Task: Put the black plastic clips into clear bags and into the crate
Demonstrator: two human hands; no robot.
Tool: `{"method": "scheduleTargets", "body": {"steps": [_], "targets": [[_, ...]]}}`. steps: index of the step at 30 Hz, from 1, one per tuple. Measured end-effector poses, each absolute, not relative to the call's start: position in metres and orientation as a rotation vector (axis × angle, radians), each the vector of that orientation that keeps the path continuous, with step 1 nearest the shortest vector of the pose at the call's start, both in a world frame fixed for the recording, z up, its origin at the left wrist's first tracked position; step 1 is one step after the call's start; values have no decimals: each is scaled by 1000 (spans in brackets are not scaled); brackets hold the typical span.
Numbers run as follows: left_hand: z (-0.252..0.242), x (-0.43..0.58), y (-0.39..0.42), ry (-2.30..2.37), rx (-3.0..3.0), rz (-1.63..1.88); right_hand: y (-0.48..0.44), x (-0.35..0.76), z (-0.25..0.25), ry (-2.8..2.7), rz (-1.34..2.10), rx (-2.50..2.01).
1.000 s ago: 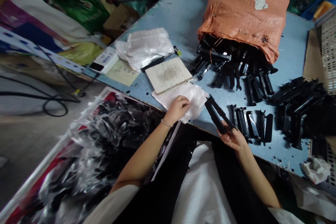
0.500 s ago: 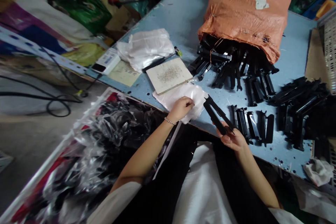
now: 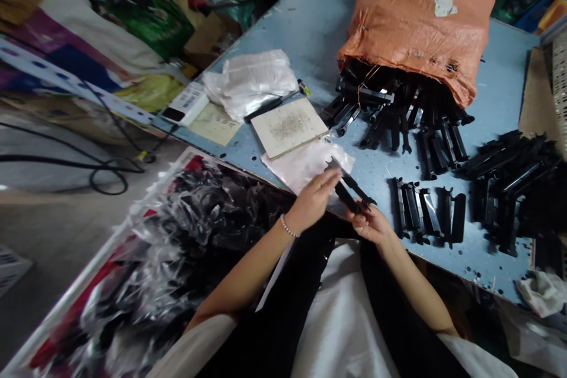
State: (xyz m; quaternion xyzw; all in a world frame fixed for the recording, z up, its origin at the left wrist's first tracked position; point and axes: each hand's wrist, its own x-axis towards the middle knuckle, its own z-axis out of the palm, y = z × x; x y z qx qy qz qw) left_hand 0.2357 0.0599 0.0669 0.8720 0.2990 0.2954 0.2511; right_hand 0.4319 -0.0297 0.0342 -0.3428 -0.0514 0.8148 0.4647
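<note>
Mostly plastic, with some paper: glossy next to matt.
The held black piece (image 3: 346, 197) looks like hard plastic, dark and rather matt; the loose black pieces (image 3: 414, 204) show glossy stripes. Under them, the blue worktop (image 3: 305, 20) appears smooth, with a dull sheen. The orange sack (image 3: 416, 29) seems to be plastic, wrinkled on its surface. 2 film materials, the white stack (image 3: 263, 75) and the pinkish layer (image 3: 290, 169), look thin and soft. The pale board (image 3: 290, 128) is matt, with grainy speckles. The yellowish sheet (image 3: 217, 124) resembles paper. The clear wrapping (image 3: 163, 266) is crinkled and very glossy.
</note>
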Motion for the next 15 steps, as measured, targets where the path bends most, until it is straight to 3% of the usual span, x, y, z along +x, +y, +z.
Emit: {"method": "scheduleTargets", "body": {"steps": [5, 8, 15], "targets": [[87, 242, 14, 583, 2391, 768, -21, 422, 51, -376, 1748, -1090], [90, 235, 6, 746, 2396, 784, -23, 411, 63, -634, 1638, -1278], [87, 219, 4, 1085, 2400, 879, -14, 379, 62, -760, 1636, -1200]]}}
